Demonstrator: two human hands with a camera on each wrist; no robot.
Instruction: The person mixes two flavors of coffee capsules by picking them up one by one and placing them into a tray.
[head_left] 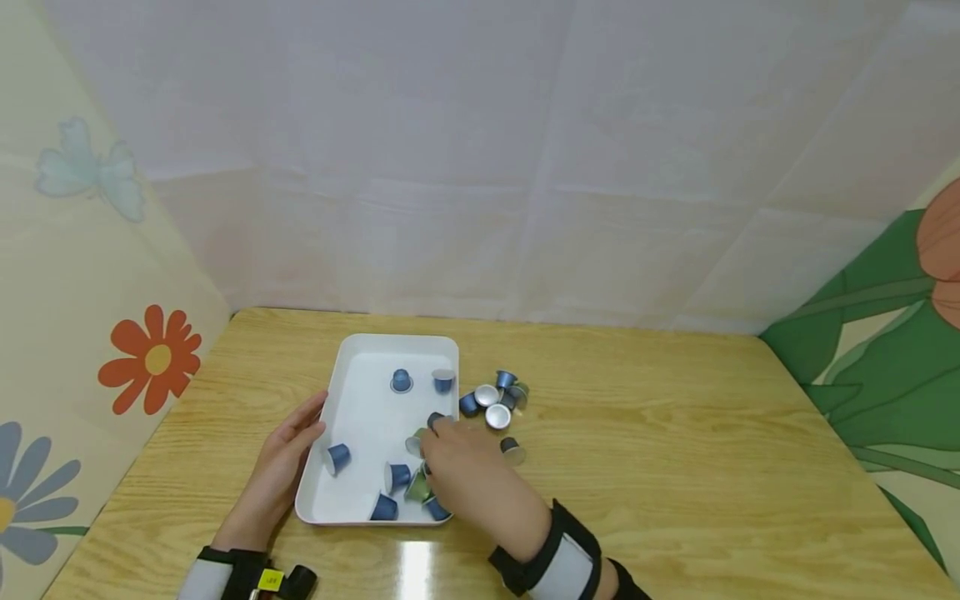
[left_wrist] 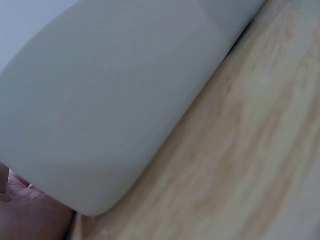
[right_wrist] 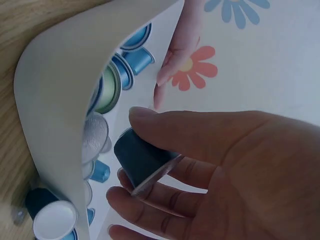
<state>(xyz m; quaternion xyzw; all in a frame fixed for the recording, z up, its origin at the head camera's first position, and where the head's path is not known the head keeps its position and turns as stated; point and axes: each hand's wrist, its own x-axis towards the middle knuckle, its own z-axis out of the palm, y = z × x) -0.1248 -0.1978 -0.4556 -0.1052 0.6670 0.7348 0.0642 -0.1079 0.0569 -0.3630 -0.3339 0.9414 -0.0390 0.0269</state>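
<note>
My right hand [head_left: 474, 473] pinches a dark blue coffee capsule [right_wrist: 142, 156] between thumb and fingers, over the right side of a white tray [head_left: 363, 379]. In the right wrist view the capsule is tilted, its foil rim toward the palm. My left hand [head_left: 279, 457] touches the tray's left edge with its fingers nearly straight. Inside the tray lie several blue capsules [head_left: 339, 457] and green capsules [head_left: 418, 487], mostly toward the near right corner, which my right hand partly hides. In the left wrist view the tray's outer wall [left_wrist: 115, 100] fills most of the picture.
Just right of the tray, several capsules [head_left: 498, 416] lie in a cluster on the wooden table [head_left: 675, 450], some foil side up. A dark-based capsule [head_left: 513, 451] lies apart, close to my right hand. A white cloth backdrop [head_left: 480, 208] rises behind the table.
</note>
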